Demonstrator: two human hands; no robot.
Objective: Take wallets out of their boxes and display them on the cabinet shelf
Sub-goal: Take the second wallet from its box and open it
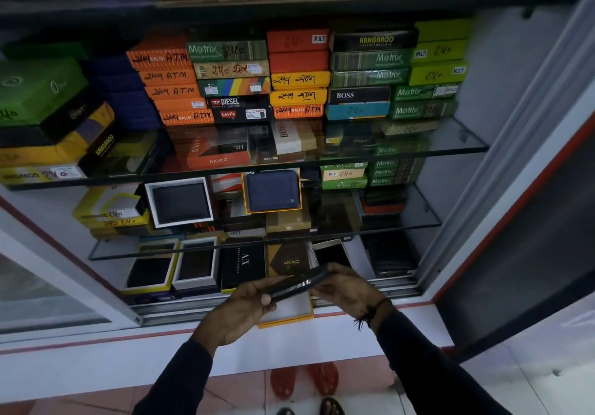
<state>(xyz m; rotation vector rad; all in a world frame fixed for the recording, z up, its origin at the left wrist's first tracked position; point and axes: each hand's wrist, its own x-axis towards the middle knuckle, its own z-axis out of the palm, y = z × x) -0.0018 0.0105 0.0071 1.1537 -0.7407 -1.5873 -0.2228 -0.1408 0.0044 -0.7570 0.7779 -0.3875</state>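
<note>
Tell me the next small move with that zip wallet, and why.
Probably lower the black zip wallet into the open orange-edged box under it. Both hands, left hand and right hand, hold it over that box, and the blue wallet on the glass shelf is displayed in its box.

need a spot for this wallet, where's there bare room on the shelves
Bare glass lies at the right end of the top glass shelf, beside the Motrix boxes, and at the right end of the middle shelf. The bottom row by the AX box is packed, as are the stacks above.
</note>
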